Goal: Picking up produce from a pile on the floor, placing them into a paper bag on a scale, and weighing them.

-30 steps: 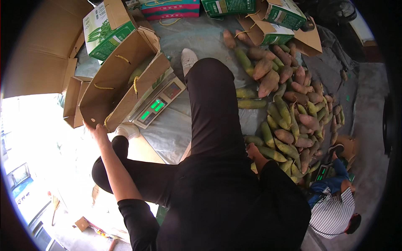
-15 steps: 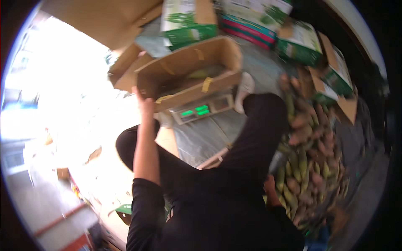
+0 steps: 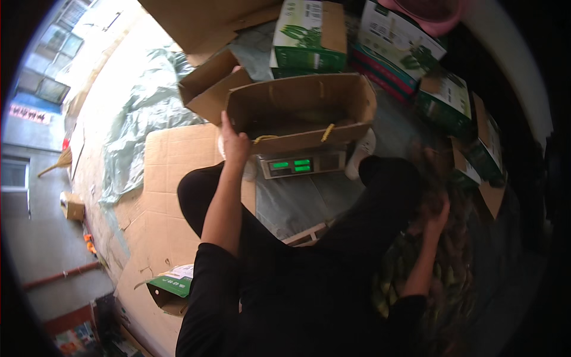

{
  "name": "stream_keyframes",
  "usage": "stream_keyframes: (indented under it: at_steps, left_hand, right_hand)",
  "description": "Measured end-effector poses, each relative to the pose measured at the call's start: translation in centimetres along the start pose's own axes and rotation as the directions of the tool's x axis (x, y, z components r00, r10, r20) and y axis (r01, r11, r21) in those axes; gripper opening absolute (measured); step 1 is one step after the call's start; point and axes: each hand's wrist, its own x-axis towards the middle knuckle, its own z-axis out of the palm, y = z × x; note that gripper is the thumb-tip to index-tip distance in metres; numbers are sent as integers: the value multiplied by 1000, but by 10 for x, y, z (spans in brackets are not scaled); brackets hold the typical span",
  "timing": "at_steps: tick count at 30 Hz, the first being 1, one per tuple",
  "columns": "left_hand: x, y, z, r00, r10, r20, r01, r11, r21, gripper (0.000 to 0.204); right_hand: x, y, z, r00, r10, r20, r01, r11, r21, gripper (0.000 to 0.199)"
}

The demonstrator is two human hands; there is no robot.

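In front of me an open, brown cardboard box [image 3: 285, 143] with yellow strap handles rests on a scale [image 3: 333, 160] with a lit green display. My left hand [image 3: 237, 144] grips the box's near left corner, fingers along its wall. What lies inside the box is too dark to make out. To my right, my right hand [image 3: 438, 214] is over a heap of long green and brown produce [image 3: 443, 268]. Its fingers are blurred against the dark heap, so whether they hold a piece cannot be seen.
Green-and-white printed cartons [image 3: 312, 59] stand behind the box and along the right. A pink basin [image 3: 431, 12] sits at the top. Flattened cardboard [image 3: 172, 160] and clear plastic sheeting [image 3: 143, 107] cover the left floor. A small green carton [image 3: 172, 288] lies at lower left.
My right hand has moved forward from beside my thigh to farther up the produce heap. My left hand keeps its hold on the box. The whole view has shifted.
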Motion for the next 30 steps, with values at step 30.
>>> stream_keyframes:
  at_steps: [30]
  left_hand:
    - [7, 18, 9, 929, -303, 211, 349, 907, -234, 55]
  right_hand:
    - [-30, 82, -45, 904, 218, 367, -139, 963, -229, 22]
